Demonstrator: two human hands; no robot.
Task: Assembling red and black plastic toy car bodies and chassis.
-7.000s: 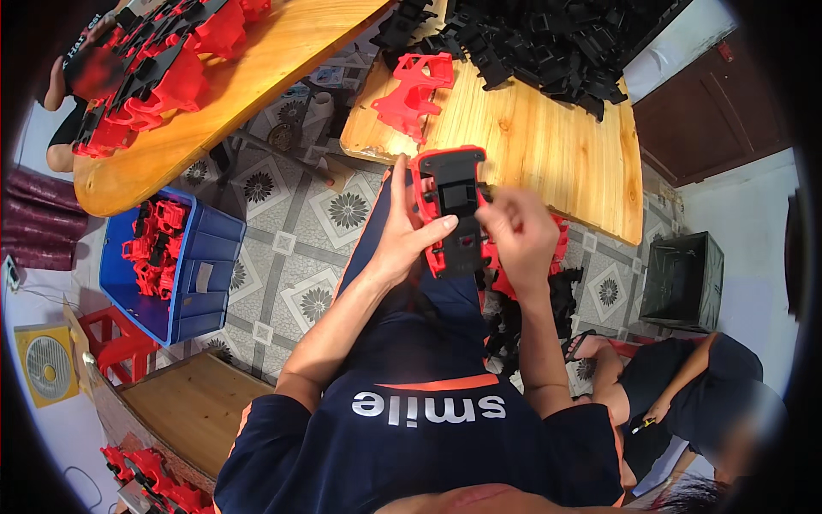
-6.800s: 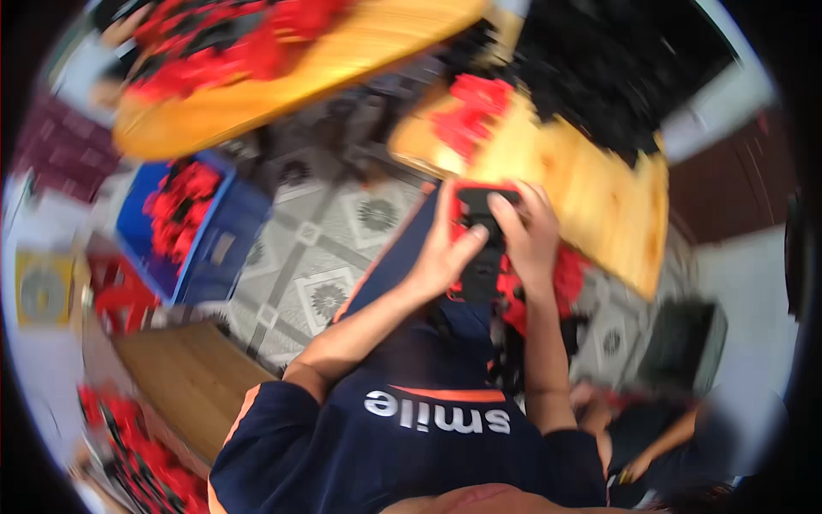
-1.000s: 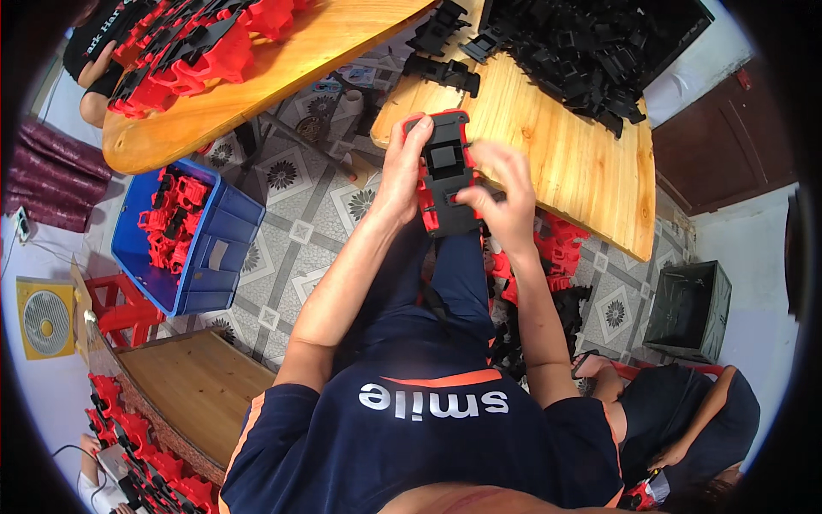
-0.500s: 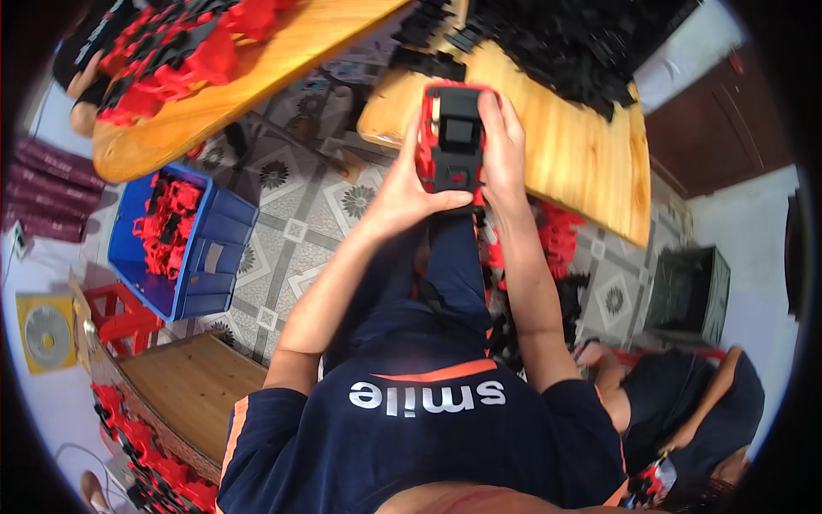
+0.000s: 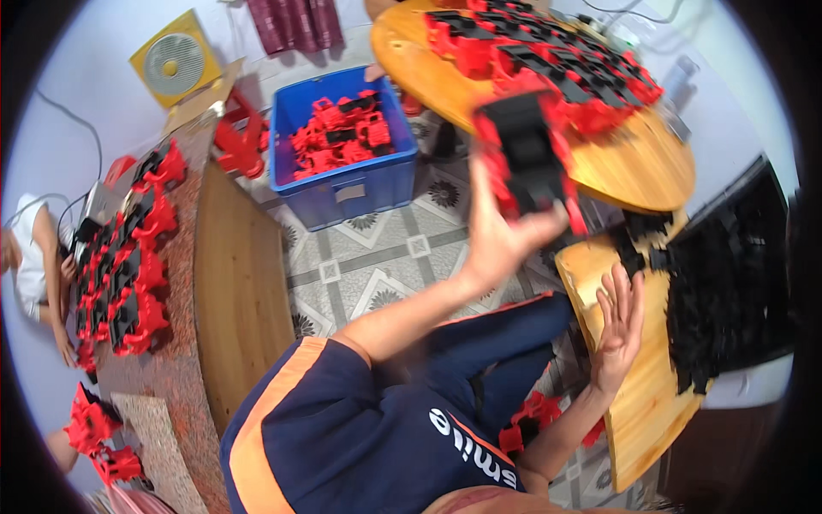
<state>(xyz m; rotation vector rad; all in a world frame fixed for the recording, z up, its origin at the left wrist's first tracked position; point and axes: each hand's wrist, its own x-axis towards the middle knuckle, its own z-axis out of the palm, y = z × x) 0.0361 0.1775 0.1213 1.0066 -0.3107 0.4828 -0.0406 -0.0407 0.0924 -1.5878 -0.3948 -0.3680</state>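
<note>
My left hand (image 5: 498, 247) is closed round a boxy red-and-black plastic part (image 5: 524, 141), its thumb at the lower end. The part is smeared by motion, and it is held up before the round-ended wooden table (image 5: 664, 171), where rows of similar red-and-black parts (image 5: 556, 64) lie. Empty, with fingers spread, my right hand (image 5: 618, 334) is raised by the nearer wooden table (image 5: 655, 368). A heap of black plastic pieces (image 5: 728, 283) lies beyond it on that table.
A blue bin (image 5: 342, 193) of red parts stands on the tiled floor (image 5: 368, 261). To the left, a stone-topped counter (image 5: 184, 343) bears more red-and-black parts; a person (image 5: 38, 257) is beside it. A red stool (image 5: 240, 141) and a yellow fan (image 5: 175, 60) stand behind.
My view and body have turned left. My right hand has let go of the red-and-black plastic part and opened. The left hand alone now carries it, toward the round-ended table.
</note>
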